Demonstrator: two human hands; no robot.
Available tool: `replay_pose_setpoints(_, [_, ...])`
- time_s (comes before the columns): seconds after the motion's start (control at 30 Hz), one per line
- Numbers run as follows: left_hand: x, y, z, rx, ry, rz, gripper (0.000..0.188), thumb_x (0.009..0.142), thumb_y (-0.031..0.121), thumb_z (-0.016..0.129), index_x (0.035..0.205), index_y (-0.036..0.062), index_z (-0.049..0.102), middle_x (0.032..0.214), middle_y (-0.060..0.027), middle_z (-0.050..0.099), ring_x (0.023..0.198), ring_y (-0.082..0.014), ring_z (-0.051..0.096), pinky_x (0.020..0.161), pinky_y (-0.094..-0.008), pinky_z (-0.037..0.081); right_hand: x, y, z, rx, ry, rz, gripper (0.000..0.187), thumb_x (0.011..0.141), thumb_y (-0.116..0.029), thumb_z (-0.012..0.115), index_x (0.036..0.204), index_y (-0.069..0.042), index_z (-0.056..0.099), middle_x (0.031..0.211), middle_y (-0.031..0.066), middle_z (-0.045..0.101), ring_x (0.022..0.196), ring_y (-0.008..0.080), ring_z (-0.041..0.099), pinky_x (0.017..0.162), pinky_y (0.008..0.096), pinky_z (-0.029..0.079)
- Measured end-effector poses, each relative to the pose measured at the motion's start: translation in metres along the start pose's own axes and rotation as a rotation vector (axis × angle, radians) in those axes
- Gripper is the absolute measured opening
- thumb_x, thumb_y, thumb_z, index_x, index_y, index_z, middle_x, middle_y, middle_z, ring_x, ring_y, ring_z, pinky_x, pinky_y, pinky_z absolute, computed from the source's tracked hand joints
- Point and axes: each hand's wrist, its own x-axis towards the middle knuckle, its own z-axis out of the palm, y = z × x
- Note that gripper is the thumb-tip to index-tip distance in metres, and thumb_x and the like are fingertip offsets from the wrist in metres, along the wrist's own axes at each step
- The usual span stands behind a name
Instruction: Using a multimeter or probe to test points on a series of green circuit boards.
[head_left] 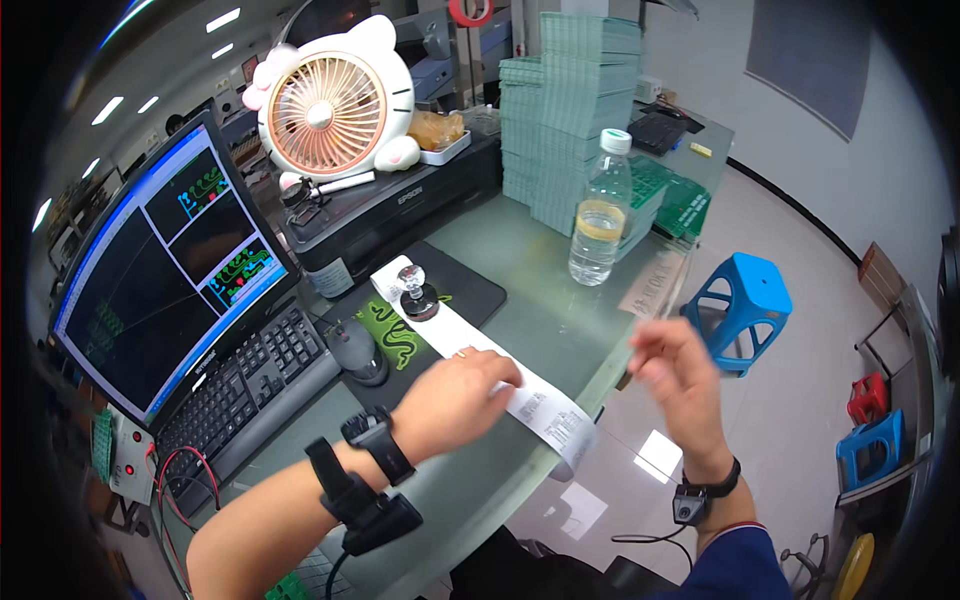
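Observation:
A long white paper strip [530,400] lies across the glass desk top [520,300] and hangs over its front edge. My left hand [455,400] rests palm down on the strip's middle, pressing it flat. A black round stamp [416,295] stands on the strip's far end, by the mouse pad. My right hand [680,375] is raised in the air just past the desk edge, blurred, fingers loosely spread, holding nothing that I can see. Both wrists wear black straps.
A monitor [170,270], keyboard [240,395] and mouse [352,350] stand at the left. Behind are a black printer [400,205] with a white cat-shaped fan [335,105], a water bottle [600,215] and stacks of green boards [570,90]. A blue stool [745,300] stands right of the desk.

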Motion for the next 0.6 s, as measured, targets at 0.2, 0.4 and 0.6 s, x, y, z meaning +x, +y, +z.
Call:
replay_pose_setpoints(0.2, [-0.004,0.1,0.039,-0.343,0.006,0.268,0.062,0.084,0.005,0.061,0.141,0.0028,0.037,0.135,-0.0186,0.048,0.123,-0.0352,0.046,0.104,-0.0412,0.038,0.042,-0.02,0.004,1.145,0.585,-0.142,0.03,0.099,-0.016,0.047,0.126,-0.005,0.052,0.114,0.0052,0.058,0.103,0.0135,0.054,0.093,0.032,0.041])
replay_pose_setpoints(0.4, [-0.055,0.13,0.046,-0.385,0.049,0.142,0.07,0.076,0.006,0.069,0.138,0.0007,0.037,0.133,-0.0183,0.046,0.124,-0.0346,0.043,0.105,-0.0435,0.033,0.06,-0.044,0.031,1.3,0.749,-0.08,0.024,0.097,-0.013,0.048,0.12,-0.011,0.054,0.11,0.0013,0.059,0.101,0.0119,0.054,0.092,0.031,0.039])
replay_pose_setpoints(0.6, [-0.092,0.132,0.034,-0.089,0.172,0.119,0.037,0.073,0.01,0.076,0.105,0.0099,0.058,0.113,-0.0113,0.05,0.11,-0.0339,0.044,0.096,-0.0447,0.037,0.054,-0.077,0.073,1.654,0.642,0.069,0.025,0.095,-0.008,0.045,0.117,-0.01,0.055,0.106,0.0014,0.059,0.098,0.0129,0.055,0.09,0.0333,0.041])
